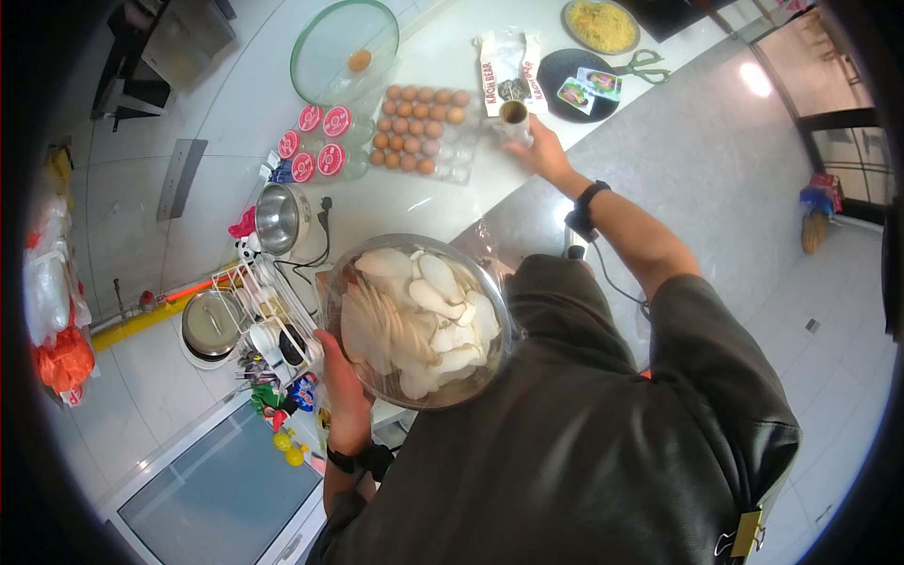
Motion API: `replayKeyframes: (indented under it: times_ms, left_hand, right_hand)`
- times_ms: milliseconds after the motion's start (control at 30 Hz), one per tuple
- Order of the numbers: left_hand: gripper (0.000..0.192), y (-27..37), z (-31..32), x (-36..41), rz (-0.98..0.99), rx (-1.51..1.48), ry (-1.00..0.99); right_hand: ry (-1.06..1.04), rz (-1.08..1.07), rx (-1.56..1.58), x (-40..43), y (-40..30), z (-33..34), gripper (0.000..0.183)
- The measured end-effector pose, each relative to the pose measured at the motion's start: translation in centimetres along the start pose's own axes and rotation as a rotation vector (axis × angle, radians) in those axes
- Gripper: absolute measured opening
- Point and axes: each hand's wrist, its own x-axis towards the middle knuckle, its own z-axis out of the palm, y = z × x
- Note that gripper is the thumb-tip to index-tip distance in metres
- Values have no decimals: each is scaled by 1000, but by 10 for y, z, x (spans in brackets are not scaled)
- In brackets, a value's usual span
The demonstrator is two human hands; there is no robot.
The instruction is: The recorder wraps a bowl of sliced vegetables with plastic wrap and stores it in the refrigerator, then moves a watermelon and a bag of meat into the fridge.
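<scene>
Against my body, my left hand (pixel 347 399) supports a round bowl (pixel 503 335) from its left side. Pale sliced mushrooms (pixel 438 300), apparently king oyster, fill the bowl, with clear film (pixel 395 265) stretched over them. Over the counter, my right hand (pixel 547 154) grips a roll of cling film (pixel 515 127), its cardboard core facing up. Wrinkled film shows at the bowl's upper right edge; whether it joins the roll is hard to tell. Just beyond the roll lies an open printed plastic bag (pixel 512 67) with something dark inside.
Brown eggs (pixel 409 127) in a clear tray and several red-lidded jars (pixel 332 159) stand on the counter (pixel 417 201). Nearby are a glass lid (pixel 332 42), a steel pot (pixel 275 219), a black plate (pixel 565 70), scissors (pixel 646 67), a plate of yellow shreds (pixel 600 27) and a dish rack (pixel 282 311).
</scene>
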Motion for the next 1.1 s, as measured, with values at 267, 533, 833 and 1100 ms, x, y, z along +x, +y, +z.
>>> replayKeyframes:
  times_ms: [267, 533, 833, 1100]
  left_hand:
    - [73, 6, 8, 22, 62, 87, -187]
    - [74, 11, 83, 66, 29, 264, -723]
    - [67, 1, 250, 20, -103, 508, -1073]
    - [74, -23, 389, -10, 123, 832, -1205]
  right_hand:
    - [46, 200, -512, -33, 57, -39, 47]
    - [-453, 161, 478, -78, -228, -192, 52]
    - [-660, 451, 171, -80, -255, -285, 90]
    - [-674, 356, 199, -89, -194, -402, 49]
